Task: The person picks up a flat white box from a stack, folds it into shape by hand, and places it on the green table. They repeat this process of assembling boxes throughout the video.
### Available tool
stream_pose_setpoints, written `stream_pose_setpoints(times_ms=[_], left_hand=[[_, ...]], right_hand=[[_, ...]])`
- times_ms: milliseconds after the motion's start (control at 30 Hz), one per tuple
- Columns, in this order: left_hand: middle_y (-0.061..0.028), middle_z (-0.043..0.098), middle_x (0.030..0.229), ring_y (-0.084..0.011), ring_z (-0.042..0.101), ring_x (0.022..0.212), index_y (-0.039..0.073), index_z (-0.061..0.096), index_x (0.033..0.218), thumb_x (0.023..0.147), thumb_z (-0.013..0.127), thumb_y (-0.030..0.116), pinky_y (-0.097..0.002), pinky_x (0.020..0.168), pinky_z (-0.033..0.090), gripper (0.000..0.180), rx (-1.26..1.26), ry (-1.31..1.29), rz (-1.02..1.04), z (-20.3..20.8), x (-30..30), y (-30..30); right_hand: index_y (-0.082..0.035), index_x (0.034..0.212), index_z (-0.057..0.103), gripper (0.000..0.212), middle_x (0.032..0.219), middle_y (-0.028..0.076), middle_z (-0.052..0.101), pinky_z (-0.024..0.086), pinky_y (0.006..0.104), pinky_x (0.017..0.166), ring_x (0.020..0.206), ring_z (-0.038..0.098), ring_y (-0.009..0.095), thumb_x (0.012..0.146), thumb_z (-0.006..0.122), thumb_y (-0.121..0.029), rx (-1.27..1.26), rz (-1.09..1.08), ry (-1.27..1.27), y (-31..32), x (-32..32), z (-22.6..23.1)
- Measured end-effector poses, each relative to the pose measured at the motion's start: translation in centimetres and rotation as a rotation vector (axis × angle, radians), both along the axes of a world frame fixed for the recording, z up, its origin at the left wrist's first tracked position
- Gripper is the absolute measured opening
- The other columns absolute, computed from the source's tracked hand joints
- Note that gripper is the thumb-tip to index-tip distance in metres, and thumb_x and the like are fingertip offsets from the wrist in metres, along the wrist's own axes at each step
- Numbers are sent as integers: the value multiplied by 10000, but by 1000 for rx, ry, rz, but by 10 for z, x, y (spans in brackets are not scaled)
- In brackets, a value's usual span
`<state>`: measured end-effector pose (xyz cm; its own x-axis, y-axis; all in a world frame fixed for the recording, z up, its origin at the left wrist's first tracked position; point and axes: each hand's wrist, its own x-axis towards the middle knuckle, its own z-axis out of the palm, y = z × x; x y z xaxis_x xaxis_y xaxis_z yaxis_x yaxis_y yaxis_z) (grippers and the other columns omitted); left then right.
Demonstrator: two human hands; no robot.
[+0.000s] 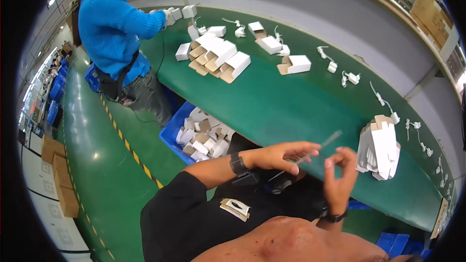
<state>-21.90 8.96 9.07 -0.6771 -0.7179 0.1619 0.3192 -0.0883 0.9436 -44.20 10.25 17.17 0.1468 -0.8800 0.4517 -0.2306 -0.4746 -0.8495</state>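
Green workbench (291,102) extends ahead of both hands. Left hand (287,156): thumb and fingers partly spread, with a thin translucent strip (331,139) held between them; the strip slants up over the bench's near edge, its far end pointing forward and right. Right hand (340,172): half open, fingers loosely curled, nothing visible in its grip, positioned just beside the strip. A stack of flattened white cartons (380,151) rests right of this hand. White corded plug adapters (332,67) line the bench's far side.
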Motion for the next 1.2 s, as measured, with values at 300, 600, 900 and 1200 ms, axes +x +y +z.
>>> stream_pose_setpoints(times_ms=[300, 600, 900, 1200], left_hand=[[-123, 439, 1506, -235, 427, 1386, 95, 204, 1612, 859, 811, 319, -374, 1164, 322, 993, 141, 49, -125, 27, -16, 31], [-132, 464, 1450, -213, 466, 1329, 109, 214, 1569, 939, 720, 279, -390, 1106, 382, 826, -463, -152, 398, 30, -45, 9], [-143, 566, 1331, -200, 561, 1216, 168, 229, 1509, 981, 665, 159, -373, 1012, 475, 685, 149, 196, 216, -7, -73, 18], [-225, 578, 1332, -267, 615, 1190, 146, 189, 1534, 911, 722, -5, -400, 972, 533, 834, 101, 161, 421, 4, -47, 16]], right_hand=[[-20, 994, 591, 279, 949, 68, 674, 493, 248, 715, 830, 636, 125, 799, 783, -73, 395, 459, 522, -13, -52, 31], [15, 1059, 655, 234, 1157, 89, 627, 466, 277, 886, 1057, 587, 154, 891, 747, -120, 149, 77, -199, 4, -37, -7], [10, 1292, 516, 380, 1239, 140, 644, 449, 400, 1040, 1169, 611, 248, 994, 641, -190, 134, 102, -418, -6, -48, -88], [31, 1015, 737, 143, 1171, 187, 691, 526, 401, 983, 1138, 672, 301, 962, 670, -84, -8, 267, -162, -33, -26, -50]])
